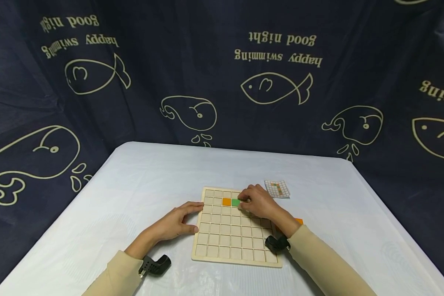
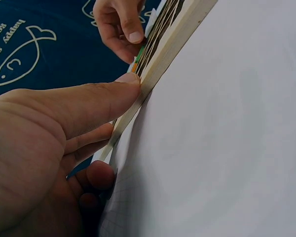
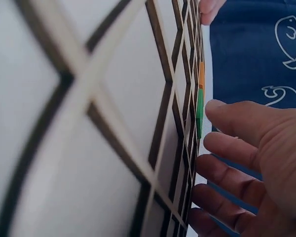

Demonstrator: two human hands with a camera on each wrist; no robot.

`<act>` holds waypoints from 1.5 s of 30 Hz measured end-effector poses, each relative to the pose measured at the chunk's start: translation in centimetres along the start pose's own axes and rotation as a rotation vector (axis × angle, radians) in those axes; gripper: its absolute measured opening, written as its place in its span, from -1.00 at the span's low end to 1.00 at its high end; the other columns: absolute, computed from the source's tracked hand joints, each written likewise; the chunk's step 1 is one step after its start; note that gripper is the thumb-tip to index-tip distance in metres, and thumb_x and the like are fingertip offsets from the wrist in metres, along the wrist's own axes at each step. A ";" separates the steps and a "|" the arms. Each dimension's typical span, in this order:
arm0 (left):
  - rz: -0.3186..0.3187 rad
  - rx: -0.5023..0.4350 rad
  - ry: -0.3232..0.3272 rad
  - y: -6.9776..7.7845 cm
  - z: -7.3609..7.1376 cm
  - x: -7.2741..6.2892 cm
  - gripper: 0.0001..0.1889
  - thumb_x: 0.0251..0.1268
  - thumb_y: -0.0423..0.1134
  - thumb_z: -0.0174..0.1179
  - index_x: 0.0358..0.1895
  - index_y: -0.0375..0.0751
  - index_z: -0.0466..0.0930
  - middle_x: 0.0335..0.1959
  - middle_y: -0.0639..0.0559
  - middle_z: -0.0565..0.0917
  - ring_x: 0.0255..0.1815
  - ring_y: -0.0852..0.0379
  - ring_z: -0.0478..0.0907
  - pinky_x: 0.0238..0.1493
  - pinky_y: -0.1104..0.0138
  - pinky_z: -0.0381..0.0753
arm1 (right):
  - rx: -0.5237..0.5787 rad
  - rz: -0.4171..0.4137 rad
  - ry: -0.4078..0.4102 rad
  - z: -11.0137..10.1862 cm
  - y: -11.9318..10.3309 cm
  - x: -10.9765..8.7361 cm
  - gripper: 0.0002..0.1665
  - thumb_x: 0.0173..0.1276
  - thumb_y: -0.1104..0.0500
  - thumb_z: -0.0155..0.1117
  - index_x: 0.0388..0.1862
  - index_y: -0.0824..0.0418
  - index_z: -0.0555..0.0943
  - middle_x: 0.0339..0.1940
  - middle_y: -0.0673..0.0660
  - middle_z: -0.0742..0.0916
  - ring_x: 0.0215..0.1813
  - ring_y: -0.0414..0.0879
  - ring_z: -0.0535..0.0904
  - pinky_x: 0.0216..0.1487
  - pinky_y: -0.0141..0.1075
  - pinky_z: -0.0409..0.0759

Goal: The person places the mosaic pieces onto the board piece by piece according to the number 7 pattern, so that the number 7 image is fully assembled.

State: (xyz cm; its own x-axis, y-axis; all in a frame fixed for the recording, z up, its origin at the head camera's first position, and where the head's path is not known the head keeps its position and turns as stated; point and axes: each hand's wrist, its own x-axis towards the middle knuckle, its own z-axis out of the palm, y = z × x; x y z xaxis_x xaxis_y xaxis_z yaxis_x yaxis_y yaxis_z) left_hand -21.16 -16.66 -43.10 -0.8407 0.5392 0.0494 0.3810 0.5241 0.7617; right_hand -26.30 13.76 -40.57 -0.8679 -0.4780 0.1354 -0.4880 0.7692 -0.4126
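A square wooden grid board lies on the white table. In its second row from the far edge sit an orange tile and a green tile, side by side. My right hand is over the board's far right part, thumb and fingertips right at the green tile; the right wrist view shows the fingers apart with nothing between them. Along the board's left edge rests my left hand, its fingers extended. The left wrist view has the thumb touching the board's side.
Beyond the board's far right corner lies a small paper card printed with a coloured grid pattern. Something orange shows partly from behind the right wrist. A dark curtain with fish and whale drawings hangs behind the table.
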 end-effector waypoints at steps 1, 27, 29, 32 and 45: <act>0.000 0.000 -0.001 0.0 0.0 0.0 -0.31 0.14 -0.13 0.31 0.36 -0.15 0.31 0.45 0.06 0.24 0.51 -0.11 0.06 0.36 -0.32 -0.21 | 0.006 0.001 -0.001 0.0 0.0 -0.1 -0.74 0.24 0.10 0.33 -0.11 0.14 0.67 -0.28 0.02 0.61 -0.19 -0.14 0.39 -0.17 -0.26 0.41; 0.019 -0.031 -0.008 -0.1 0.0 0.0 -0.31 0.14 -0.17 0.32 0.36 -0.20 0.31 0.46 0.04 0.23 0.52 -0.09 0.03 0.41 -0.13 0.07 | -0.002 0.042 0.147 -3.1 0.4 -4.5 -0.68 0.20 0.07 0.37 -0.08 0.16 0.67 -0.18 0.07 0.65 0.08 0.15 0.51 0.27 0.17 0.32; 0.019 -0.034 -0.008 -0.1 0.0 0.0 -0.31 0.14 -0.17 0.32 0.36 -0.21 0.31 0.46 0.03 0.23 0.52 -0.10 0.03 0.40 -0.15 0.05 | -0.022 0.049 0.161 -3.1 0.6 -4.9 -0.68 0.19 0.07 0.37 -0.09 0.15 0.67 -0.19 0.05 0.65 0.07 0.11 0.50 0.23 0.12 0.38; 0.012 -0.026 -0.005 0.0 0.0 0.0 -0.31 0.14 -0.16 0.32 0.36 -0.19 0.31 0.46 0.03 0.23 0.52 -0.11 0.04 0.40 -0.22 -0.07 | -0.039 0.072 0.170 -3.1 0.8 -5.7 -0.68 0.18 0.06 0.38 -0.10 0.15 0.68 -0.19 0.05 0.65 -0.04 0.01 0.48 -0.06 -0.07 0.49; 0.000 -0.018 -0.002 0.2 -0.1 -0.1 -0.32 0.14 -0.16 0.32 0.36 -0.18 0.32 0.46 0.05 0.24 0.51 -0.12 0.04 0.37 -0.31 -0.19 | -0.052 0.169 0.180 -3.1 2.1 -8.4 -0.70 0.15 0.07 0.38 -0.14 0.16 0.69 -0.21 0.02 0.66 -0.15 -0.08 0.43 -0.21 -0.25 0.40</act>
State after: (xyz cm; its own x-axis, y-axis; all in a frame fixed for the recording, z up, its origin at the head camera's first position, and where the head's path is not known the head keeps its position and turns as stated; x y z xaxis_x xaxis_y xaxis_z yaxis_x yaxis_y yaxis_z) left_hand -21.03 -16.68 -42.94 -0.8399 0.5406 0.0486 0.3741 0.5117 0.7735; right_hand -20.31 20.73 -39.80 -0.9379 -0.2607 0.2289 -0.3344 0.8549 -0.3967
